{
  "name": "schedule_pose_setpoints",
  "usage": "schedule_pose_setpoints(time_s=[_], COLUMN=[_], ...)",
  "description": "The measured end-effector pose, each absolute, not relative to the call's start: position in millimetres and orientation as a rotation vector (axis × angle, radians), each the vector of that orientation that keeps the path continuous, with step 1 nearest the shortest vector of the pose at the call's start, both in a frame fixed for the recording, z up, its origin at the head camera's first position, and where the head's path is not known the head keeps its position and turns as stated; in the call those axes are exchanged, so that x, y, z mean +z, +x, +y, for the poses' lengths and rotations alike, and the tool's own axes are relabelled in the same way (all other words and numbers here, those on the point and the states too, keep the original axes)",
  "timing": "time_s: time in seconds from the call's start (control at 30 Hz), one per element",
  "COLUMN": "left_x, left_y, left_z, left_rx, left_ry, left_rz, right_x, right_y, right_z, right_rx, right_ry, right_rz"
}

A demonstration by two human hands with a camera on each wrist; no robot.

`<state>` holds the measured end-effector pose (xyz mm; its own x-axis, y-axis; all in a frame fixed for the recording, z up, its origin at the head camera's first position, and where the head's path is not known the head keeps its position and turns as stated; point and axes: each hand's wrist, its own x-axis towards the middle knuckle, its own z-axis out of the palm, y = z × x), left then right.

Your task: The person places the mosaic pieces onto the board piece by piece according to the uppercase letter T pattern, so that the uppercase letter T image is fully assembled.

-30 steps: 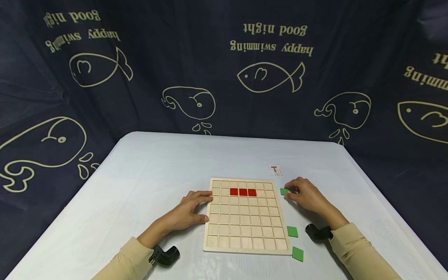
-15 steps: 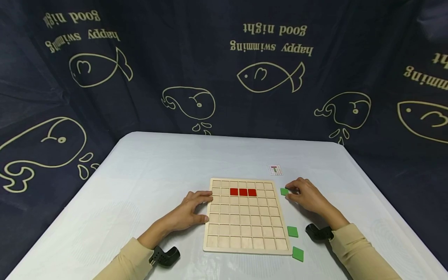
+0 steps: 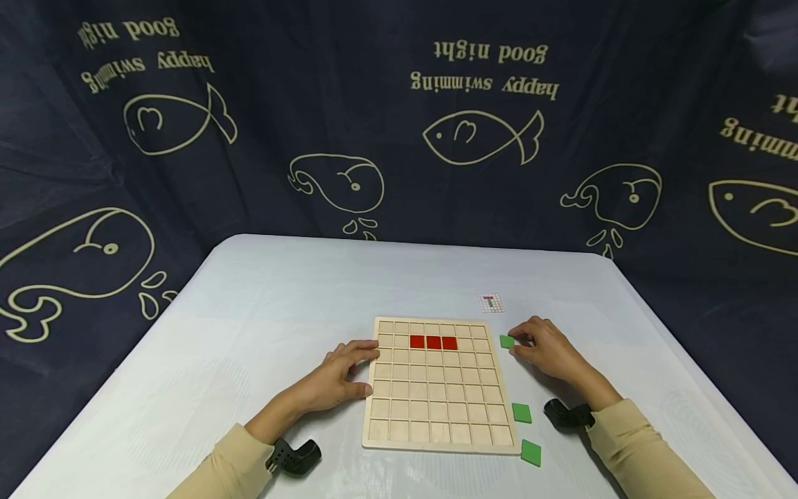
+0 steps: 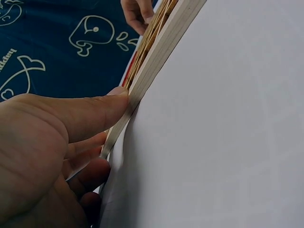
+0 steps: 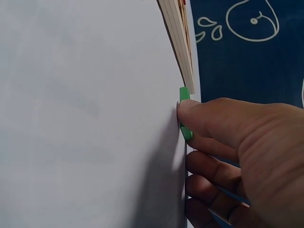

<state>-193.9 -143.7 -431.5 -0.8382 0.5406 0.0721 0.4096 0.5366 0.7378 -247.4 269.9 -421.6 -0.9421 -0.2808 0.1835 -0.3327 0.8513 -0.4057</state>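
Observation:
A wooden grid board (image 3: 436,395) lies on the white table, with three red tiles (image 3: 433,342) side by side in its second row from the far edge. My left hand (image 3: 330,378) rests against the board's left edge; in the left wrist view the thumb (image 4: 102,111) touches that edge, the other fingers beyond it. Off the board's far right side, my right hand (image 3: 551,350) pinches a square green tile (image 3: 506,342) by its edges, low at the tabletop. The right wrist view has the thumb (image 5: 204,114) covering part of this green tile (image 5: 185,91).
Two more green tiles (image 3: 521,413) lie just right of the board's near corner. A small card (image 3: 490,303) printed with a grid and a red and green T shape lies beyond the board's far right corner. A dark fish-patterned cloth (image 3: 399,125) hangs behind the table (image 3: 312,277).

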Motion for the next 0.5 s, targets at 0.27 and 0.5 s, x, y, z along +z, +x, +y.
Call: schedule_pose_setpoints(time_s=[0.27, 0.5], left_x=[-431.0, -430.2], left_y=[-193.5, -193.2], left_z=[-143.0, -142.7], left_rx=[1.146, 1.139], left_ry=[0.800, 0.798], left_rz=[2.624, 2.620], right_x=[-424.2, -424.4], right_y=[-248.2, -248.0], right_z=[270.9, 270.9], right_rx=[0.661, 0.666], right_ry=[0.483, 0.479], right_rz=[-2.899, -2.895])
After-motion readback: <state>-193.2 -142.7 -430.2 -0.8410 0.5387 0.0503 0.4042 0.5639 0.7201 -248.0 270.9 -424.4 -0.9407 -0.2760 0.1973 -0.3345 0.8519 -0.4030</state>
